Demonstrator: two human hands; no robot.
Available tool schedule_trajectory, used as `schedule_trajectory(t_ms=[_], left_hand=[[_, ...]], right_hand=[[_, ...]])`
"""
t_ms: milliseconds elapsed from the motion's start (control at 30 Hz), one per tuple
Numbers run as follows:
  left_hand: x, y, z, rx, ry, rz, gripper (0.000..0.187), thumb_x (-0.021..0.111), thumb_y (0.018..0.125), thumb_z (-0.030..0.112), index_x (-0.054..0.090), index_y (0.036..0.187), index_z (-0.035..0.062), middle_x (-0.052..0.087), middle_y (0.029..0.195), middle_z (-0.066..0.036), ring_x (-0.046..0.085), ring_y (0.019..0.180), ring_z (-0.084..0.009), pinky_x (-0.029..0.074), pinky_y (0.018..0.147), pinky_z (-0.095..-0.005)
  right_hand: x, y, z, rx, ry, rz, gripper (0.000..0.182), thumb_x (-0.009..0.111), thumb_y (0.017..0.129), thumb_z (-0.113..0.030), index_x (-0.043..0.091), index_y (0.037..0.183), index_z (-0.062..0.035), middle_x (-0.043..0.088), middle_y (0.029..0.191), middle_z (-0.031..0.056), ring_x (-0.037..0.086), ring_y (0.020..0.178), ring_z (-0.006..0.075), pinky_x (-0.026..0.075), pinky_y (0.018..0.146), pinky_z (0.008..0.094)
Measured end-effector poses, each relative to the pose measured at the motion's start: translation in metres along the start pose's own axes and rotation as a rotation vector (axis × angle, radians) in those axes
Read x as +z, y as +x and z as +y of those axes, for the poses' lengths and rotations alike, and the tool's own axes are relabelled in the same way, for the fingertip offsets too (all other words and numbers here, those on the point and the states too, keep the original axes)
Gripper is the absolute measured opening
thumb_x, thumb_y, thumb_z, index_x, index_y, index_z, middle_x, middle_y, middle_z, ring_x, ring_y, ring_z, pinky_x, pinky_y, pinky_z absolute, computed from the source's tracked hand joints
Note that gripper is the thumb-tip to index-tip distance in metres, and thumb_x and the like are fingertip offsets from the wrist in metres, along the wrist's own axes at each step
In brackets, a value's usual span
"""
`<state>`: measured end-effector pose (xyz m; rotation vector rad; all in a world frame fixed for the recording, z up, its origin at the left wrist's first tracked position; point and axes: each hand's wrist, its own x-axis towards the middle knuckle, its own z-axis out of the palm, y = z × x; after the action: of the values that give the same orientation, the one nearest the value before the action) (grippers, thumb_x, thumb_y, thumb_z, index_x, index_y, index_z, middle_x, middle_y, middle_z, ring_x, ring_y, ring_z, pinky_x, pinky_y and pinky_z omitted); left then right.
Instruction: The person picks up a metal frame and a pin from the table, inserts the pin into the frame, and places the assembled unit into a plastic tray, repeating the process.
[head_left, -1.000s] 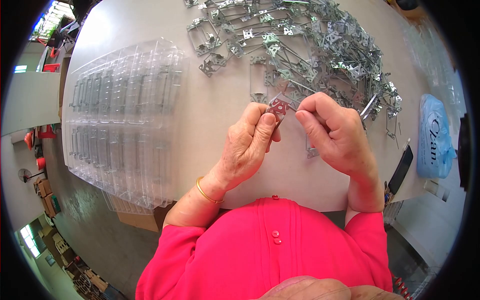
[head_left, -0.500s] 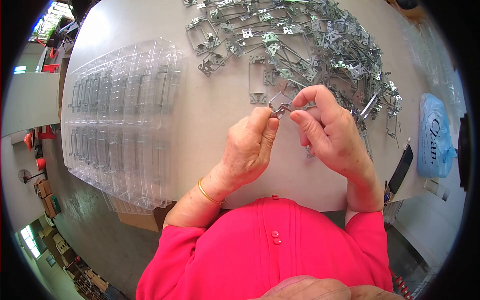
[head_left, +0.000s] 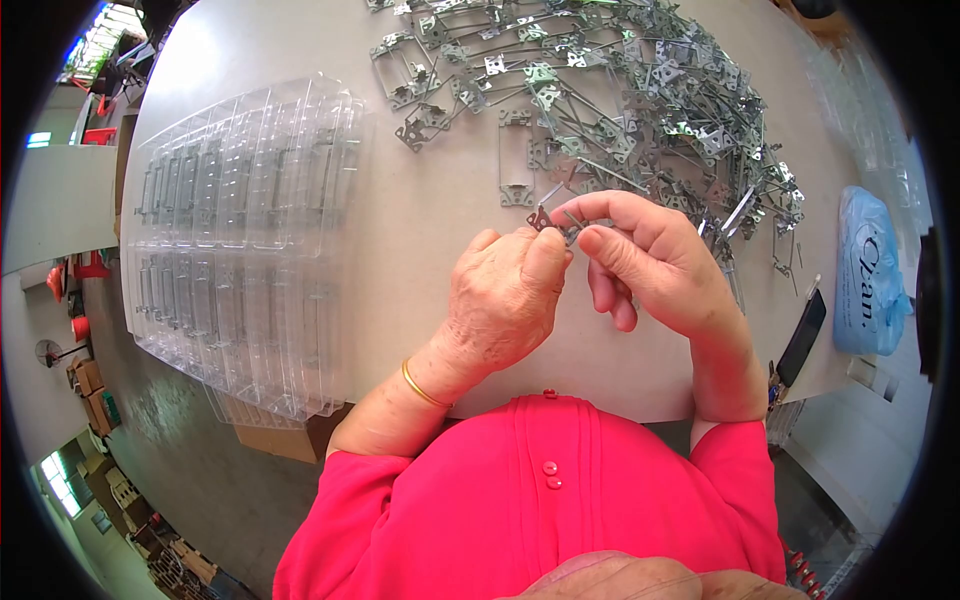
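Note:
Near the middle of the table, my left hand (head_left: 505,295) is closed, with thumb and forefinger pinching a small metal bracket with thin wire rods (head_left: 540,217). My right hand (head_left: 655,262) meets it from the other side; its thumb and forefinger close on the bracket's rod end, while the lower fingers curl loosely. Fingertips hide much of the bracket. Just beyond the hands lies a flat rectangular metal frame (head_left: 516,160). A large tangled pile of similar metal brackets and rods (head_left: 680,95) spreads over the far right of the table.
Stacked clear plastic trays (head_left: 345,240) holding rows of metal frames lie at the left of the table (head_left: 420,300). At the right edge are a dark phone-like slab (head_left: 803,338) and a blue plastic bag (head_left: 868,275). A cardboard box (head_left: 285,438) sits below the trays.
My left hand has rolled over so its back faces up more, turning the bracket. My right forefinger has lowered and come in closer around the bracket.

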<state>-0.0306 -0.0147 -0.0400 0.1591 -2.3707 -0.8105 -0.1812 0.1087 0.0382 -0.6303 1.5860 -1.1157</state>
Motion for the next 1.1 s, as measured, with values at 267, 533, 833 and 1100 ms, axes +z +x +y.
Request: schedule_trajectory(t_ms=[267,533,833,1100], left_hand=[[0.004,-0.003,-0.002,0.050,0.102,-0.068,0.027,0.069,0.075,-0.002,0.059,0.100,0.0047,0.054,0.071,0.000,0.052,0.060,-0.0195,0.038,0.058,-0.0339],[0.009,-0.007,-0.003,0.085,0.181,-0.140,0.020,0.067,0.078,-0.001,0.057,0.093,0.0077,0.047,0.068,-0.001,0.049,0.059,-0.0198,0.036,0.058,-0.0342],[0.004,-0.004,0.005,0.098,-0.060,-0.229,0.010,0.066,0.090,0.005,0.058,0.097,0.0064,0.054,0.073,-0.003,0.052,0.060,-0.0197,0.040,0.059,-0.0337],[-0.012,0.003,0.006,-0.747,-1.148,-0.071,0.027,0.043,0.113,0.027,0.055,0.106,0.0030,0.059,0.079,-0.007,0.056,0.066,-0.0109,0.043,0.054,-0.0236]], right_hand=[[0.001,0.003,0.004,-0.004,-0.019,0.047,0.019,0.055,0.106,-0.022,0.060,0.113,-0.0048,0.070,0.075,0.0058,0.064,0.055,0.0093,0.048,0.047,0.0238],[-0.006,0.000,0.012,-0.184,-0.435,0.201,0.010,0.063,0.097,-0.011,0.062,0.100,-0.0016,0.061,0.081,0.0026,0.058,0.066,0.0083,0.046,0.056,0.0263],[-0.012,0.014,0.022,-0.383,-0.261,0.416,0.008,0.065,0.097,-0.010,0.065,0.097,-0.0021,0.057,0.080,0.0006,0.051,0.060,0.0053,0.041,0.053,0.0240],[-0.004,0.000,0.000,-0.174,-0.001,0.272,0.012,0.060,0.105,-0.016,0.060,0.107,-0.0047,0.055,0.069,-0.0048,0.048,0.055,0.0011,0.038,0.049,0.0198]])
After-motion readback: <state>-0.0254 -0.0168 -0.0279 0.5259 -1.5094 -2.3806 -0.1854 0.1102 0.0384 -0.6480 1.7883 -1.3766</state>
